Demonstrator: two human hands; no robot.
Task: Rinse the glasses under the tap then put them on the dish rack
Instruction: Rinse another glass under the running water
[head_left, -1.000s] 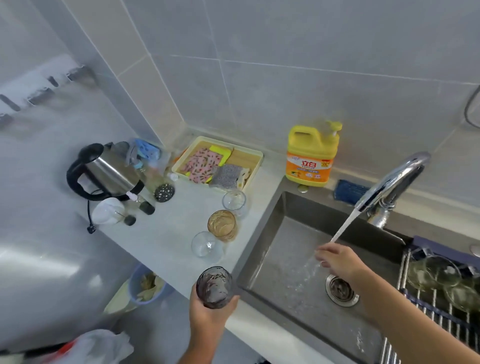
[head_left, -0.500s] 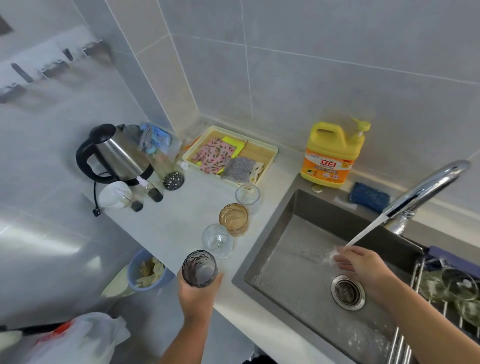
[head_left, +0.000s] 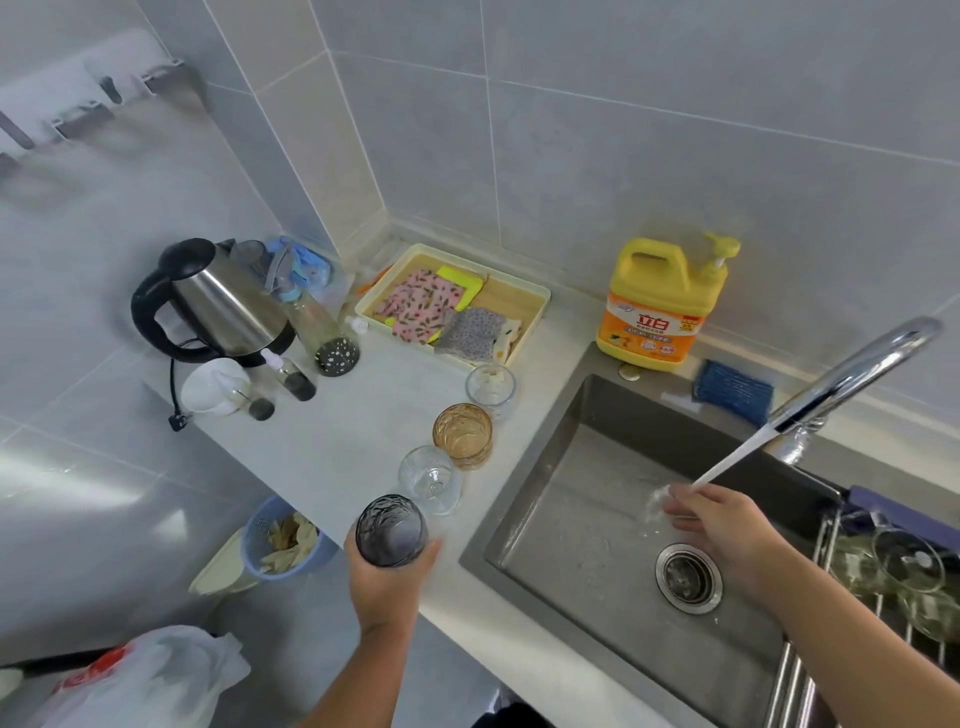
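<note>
Left hand (head_left: 387, 582): we see it wrapped round the lower wall of the dark glass (head_left: 392, 530), mouth up, over the near edge of the counter (head_left: 363, 431).
Right hand (head_left: 727, 530): fingers together in the water stream (head_left: 727, 462) from the tap (head_left: 857, 369), above the sink (head_left: 571, 415); we see nothing held.
Waiting glasses: ribbed clear glass (head_left: 430, 480), amber glass (head_left: 462, 436) and small clear glass (head_left: 491, 387) stand in a row near the sink edge, close together.
Handling: we judge the dark glass rigid, brittle, light enough for one hand, and slick once wet. Its patterned wall should give some purchase.
Hold: we would keep a full wrap at mid-wall, never a pinch on the rim.
Edges: the steel sink rim lies between the glass and the stream, and a knock there could chip it. The ribbed clear glass sits just beside the held one.
Open room: the basin under the stream is wide, apart from the right hand.
Dish rack (head_left: 795, 675): at the sink's right end, already holding clear glasses (head_left: 909, 561). We cannot tell how much room is left.
</note>
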